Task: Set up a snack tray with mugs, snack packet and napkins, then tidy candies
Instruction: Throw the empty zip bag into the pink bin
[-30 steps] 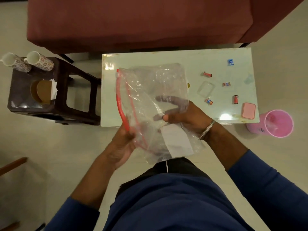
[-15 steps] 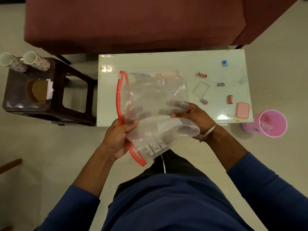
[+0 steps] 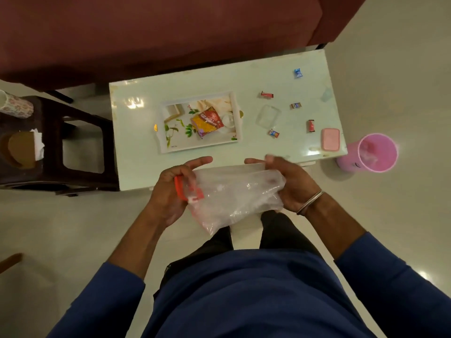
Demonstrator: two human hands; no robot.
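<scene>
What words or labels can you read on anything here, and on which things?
None can be read for certain.
Snack packet on the tray: white lettering on a red band, too blurred.
Candies, such as the blue one: print too small.
Pink bin: small dark mark, illegible.

Head view, steeply down over table (image 3: 136, 147)
</scene>
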